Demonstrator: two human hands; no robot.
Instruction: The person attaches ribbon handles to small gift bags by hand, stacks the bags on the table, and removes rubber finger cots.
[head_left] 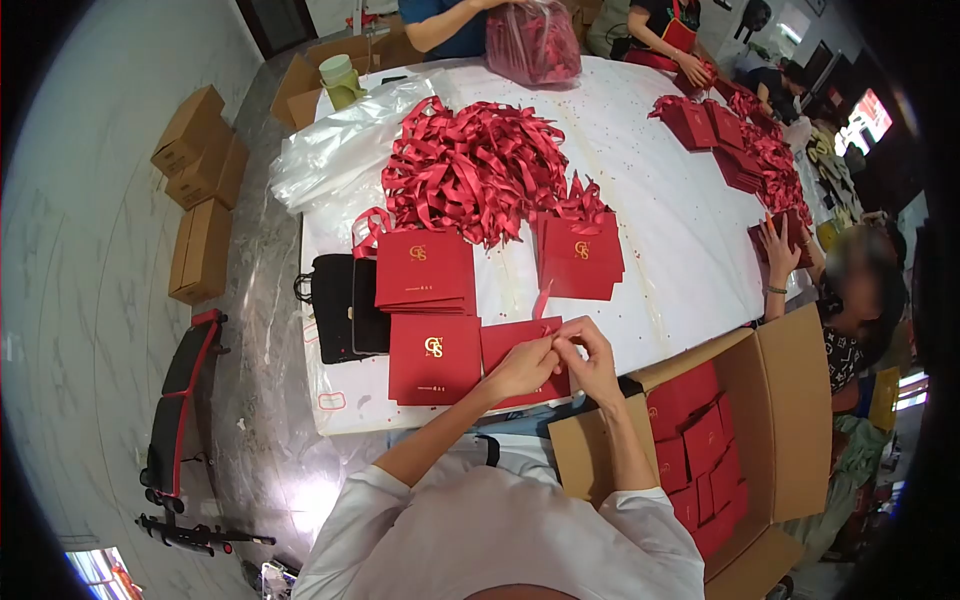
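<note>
My left hand (pixel 526 366) and my right hand (pixel 590 358) meet over a red printed card or folder (pixel 505 340) at the table's front edge. Fingers of both hands are pinched around a red ribbon (pixel 543 300), whose loose end sticks up above them. Just left of my hands lies a red stack with a gold logo (pixel 432 372), and behind it another red stack (pixel 424 270). Farther back on the right sits a third stack (pixel 580 265) with ribbons at its top. The exact spot where the ribbon meets the card is hidden by my fingers.
A large heap of red ribbons (pixel 470 170) lies mid-table beside clear plastic bags (pixel 340 150). On the left are a black bag (pixel 335 300) and a green-lidded bottle (pixel 342 82). An open carton (pixel 785 400) of red pieces stands at my right. Other people work around the table.
</note>
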